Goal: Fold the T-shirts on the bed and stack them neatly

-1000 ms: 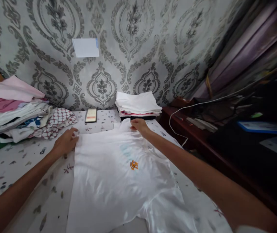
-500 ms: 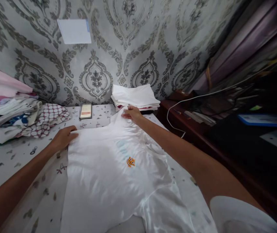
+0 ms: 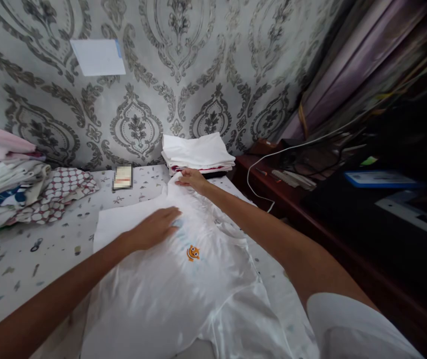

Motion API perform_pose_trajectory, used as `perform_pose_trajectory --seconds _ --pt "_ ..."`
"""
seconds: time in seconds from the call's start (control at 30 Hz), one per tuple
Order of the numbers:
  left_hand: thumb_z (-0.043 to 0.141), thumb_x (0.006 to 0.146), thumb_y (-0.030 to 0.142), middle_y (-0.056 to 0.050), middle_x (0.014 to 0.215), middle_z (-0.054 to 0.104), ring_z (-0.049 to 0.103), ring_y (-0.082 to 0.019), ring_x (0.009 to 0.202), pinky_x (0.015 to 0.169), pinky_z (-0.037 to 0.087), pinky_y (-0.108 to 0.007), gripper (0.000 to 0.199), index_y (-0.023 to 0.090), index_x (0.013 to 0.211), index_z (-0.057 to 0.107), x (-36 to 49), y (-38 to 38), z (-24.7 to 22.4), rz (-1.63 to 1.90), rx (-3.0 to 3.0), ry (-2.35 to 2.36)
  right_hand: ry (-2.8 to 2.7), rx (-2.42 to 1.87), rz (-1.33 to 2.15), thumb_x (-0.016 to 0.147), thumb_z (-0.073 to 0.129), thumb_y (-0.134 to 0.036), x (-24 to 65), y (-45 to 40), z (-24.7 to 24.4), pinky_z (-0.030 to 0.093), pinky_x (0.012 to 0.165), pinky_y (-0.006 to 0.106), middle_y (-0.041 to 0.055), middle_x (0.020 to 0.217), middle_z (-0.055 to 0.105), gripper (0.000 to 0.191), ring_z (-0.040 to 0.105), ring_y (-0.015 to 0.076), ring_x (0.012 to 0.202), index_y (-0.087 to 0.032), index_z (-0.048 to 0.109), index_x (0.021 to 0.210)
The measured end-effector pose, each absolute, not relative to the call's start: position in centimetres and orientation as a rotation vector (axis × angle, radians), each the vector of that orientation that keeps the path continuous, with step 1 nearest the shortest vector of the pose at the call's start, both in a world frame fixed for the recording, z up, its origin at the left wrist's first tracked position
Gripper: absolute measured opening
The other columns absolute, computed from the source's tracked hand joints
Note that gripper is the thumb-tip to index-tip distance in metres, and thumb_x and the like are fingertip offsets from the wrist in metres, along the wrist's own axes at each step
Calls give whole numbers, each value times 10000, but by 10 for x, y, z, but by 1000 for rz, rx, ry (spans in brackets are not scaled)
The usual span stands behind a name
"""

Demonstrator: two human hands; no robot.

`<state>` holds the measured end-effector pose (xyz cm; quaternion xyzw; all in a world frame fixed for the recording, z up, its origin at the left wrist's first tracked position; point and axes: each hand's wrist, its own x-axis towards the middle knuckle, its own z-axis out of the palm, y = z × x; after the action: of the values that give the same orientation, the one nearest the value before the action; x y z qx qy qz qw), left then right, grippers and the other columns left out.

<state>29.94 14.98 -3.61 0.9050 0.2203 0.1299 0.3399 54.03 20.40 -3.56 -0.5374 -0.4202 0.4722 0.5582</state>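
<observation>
A white T-shirt (image 3: 142, 294) with a small orange fish face and faint blue print lies spread out on a patterned sheet (image 3: 22, 264). Across its upper part reaches my left hand (image 3: 157, 227), fingers stretched out, slightly blurred, palm down over the cloth; whether it presses on the fabric is hard to see. At the shirt's far sleeve, my right hand (image 3: 193, 180) pinches the cloth between thumb and fingers. Just behind that hand sits a stack of folded white clothes (image 3: 198, 149).
A pile of clothes (image 3: 19, 184) stands at the left. Near the wall lies a small box-like item (image 3: 122, 178) with its face blurred out. A dark red wooden ledge (image 3: 258, 169) with a white cable (image 3: 253, 184) runs along the right. Paper (image 3: 99, 57) hangs on the wall.
My left hand has let go of the shirt's left edge and moved right over its upper part. My right hand stays at the sleeve. The view has shifted slightly.
</observation>
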Motion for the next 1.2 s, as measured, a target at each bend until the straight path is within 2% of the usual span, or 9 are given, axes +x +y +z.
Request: perform_pose_trajectory --seconds 0.17,0.4,0.53,0.7,0.8,0.93,1.03,1.1,1.2 --pt "605 885 339 -166 1531 483 334 -311 1491 1254 119 -450 378 201 1236 635 389 146 -53 338 2304 372 -1056 -1258 1155 631 842 -134 552 207 -31 551 702 239 -49 586 627 287 730 156 688 -178 560 660" --pt "621 903 330 -154 1535 480 337 -323 1490 1251 142 -468 373 194 1250 637 427 158 -58 402 2312 371 -1129 -1246 1187 631 826 -118 558 210 -27 570 720 258 -18 661 692 181 709 145 698 -165 688 738" --pt "587 934 389 -83 1559 460 346 -299 1489 1249 158 -496 396 274 1313 615 394 151 -57 451 2330 404 -1152 -1261 1151 625 809 -107 559 208 -34 552 762 256 -8 738 727 233 656 108 701 -166 761 846" --pt "543 949 453 -26 1614 381 297 -226 1513 1263 93 -441 489 297 1412 536 306 144 -52 328 2418 552 -1174 -1282 1082 626 790 -119 563 205 -39 503 668 238 -2 664 703 108 589 105 642 -157 740 713" --pt "470 965 511 -41 1618 377 277 -204 1519 1263 65 -419 523 271 1427 520 246 150 -51 241 2496 759 -1199 -1291 1041 649 775 -141 564 202 -39 481 644 228 -20 617 663 69 561 94 612 -158 719 686" --pt "370 967 550 -114 1612 379 303 -260 1503 1248 145 -452 597 208 1440 493 182 173 -50 261 2598 1087 -1263 -1352 972 705 763 -197 562 201 -36 501 676 244 -1 692 686 77 593 104 656 -151 722 751" --pt "321 962 553 -160 1564 430 374 -299 1450 1209 250 -456 638 163 1449 454 159 188 -47 285 2598 1292 -1357 -1444 902 749 756 -257 559 204 -33 526 730 279 14 757 704 176 637 137 733 -149 747 888" --pt "320 953 541 -174 1461 523 454 -325 1365 1155 327 -465 628 151 1424 465 156 195 -43 313 2606 1352 -1455 -1537 840 694 804 -248 558 208 -29 527 752 305 4 725 689 258 648 167 751 -154 759 929" --pt "382 908 491 -155 1258 630 548 -328 1206 1025 425 -442 527 169 1286 559 162 205 -37 307 2622 1391 -1618 -1702 716 518 870 -125 559 215 -23 510 788 326 2 683 671 318 659 231 807 -172 766 814"
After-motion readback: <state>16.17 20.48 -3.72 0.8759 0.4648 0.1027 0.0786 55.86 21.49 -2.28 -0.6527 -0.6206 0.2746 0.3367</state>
